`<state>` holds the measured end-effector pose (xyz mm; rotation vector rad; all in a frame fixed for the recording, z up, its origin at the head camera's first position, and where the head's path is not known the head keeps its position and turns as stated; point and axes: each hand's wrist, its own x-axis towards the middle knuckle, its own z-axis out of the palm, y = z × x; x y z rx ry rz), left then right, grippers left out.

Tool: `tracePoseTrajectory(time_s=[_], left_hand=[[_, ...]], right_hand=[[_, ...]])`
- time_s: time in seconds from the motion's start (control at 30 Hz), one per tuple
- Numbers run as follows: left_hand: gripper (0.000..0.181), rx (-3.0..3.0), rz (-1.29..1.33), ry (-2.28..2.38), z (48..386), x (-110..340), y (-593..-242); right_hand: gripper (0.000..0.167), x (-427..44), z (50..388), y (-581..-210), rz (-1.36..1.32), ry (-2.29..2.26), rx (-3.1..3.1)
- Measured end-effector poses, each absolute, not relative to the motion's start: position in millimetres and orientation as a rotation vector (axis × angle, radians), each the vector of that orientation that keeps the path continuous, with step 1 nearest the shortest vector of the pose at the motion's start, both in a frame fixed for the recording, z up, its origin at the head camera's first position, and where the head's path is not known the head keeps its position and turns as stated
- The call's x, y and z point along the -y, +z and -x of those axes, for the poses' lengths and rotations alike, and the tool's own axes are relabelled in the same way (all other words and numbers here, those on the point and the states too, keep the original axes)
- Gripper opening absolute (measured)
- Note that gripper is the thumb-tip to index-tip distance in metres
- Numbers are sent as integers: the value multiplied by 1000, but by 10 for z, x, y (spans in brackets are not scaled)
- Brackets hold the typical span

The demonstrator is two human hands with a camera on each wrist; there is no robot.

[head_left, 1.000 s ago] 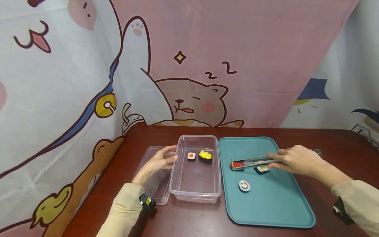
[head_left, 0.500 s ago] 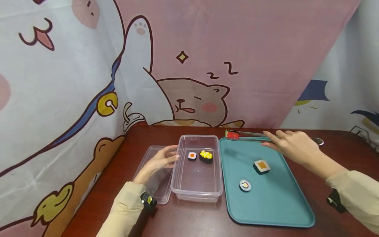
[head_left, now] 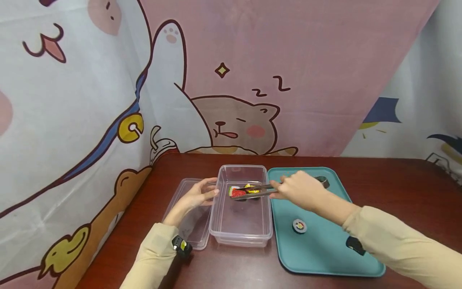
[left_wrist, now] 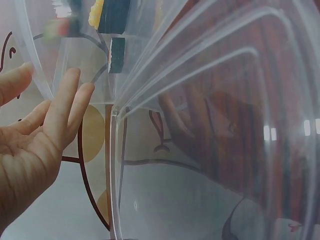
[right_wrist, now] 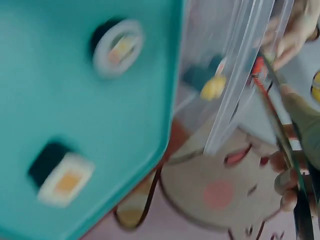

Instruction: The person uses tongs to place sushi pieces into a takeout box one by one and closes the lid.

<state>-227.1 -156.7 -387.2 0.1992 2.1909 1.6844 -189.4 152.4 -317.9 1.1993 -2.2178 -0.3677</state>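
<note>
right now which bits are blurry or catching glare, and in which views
Right wrist: the round roll and square roll on the tray are out of focus; left wrist: the red piece is smeared while the left hand is fairly crisp, and small white glints sit on the clear lid; head: mostly sharp, with a soft sheen on the table.

Left grip (head_left: pixel 195 196) loosely extended, right grip (head_left: pixel 300 189) curled, right forearm (head_left: pixel 336 207) aslant.

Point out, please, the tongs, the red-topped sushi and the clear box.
Tongs (head_left: pixel 257 195): head view, metal arm.
Red-topped sushi (head_left: pixel 238 193): head view, red topping.
Clear box (head_left: pixel 241 236): head view, near rim.
</note>
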Motion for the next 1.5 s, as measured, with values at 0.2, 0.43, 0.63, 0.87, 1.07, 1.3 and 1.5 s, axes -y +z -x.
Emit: tracePoseTrajectory(time_s=[0.2,0.43,0.63,0.87,1.07,1.3,1.5], left_hand=[[54,-2190,-196,1701,2267,1544,-3884],[54,-2191,-188,1703,2262,1560,-3872],[54,-2180,-206,1697,2265,1542,-3871],[54,-2177,-194,1697,2268,1545,-3876],[54,-2189,-201,1692,2268,1579,-3877],[55,-2199,-213,1677,2262,1578,-3861],[55,-2203,-203,1677,2256,1559,-3853]], right_hand=[[37,-1277,1870,-3272,-1243,-484,2328],[41,-1251,1943,-3350,-1238,-474,2256],[56,-1493,2029,-3381,-1156,-277,2131],[65,-2204,2118,-3319,-1154,-127,1932],[61,-3005,2079,-3384,-1221,-180,1882],[66,-3761,1986,-3647,-1175,-263,2004],[68,-3873,2000,-3743,-1185,-259,2057]])
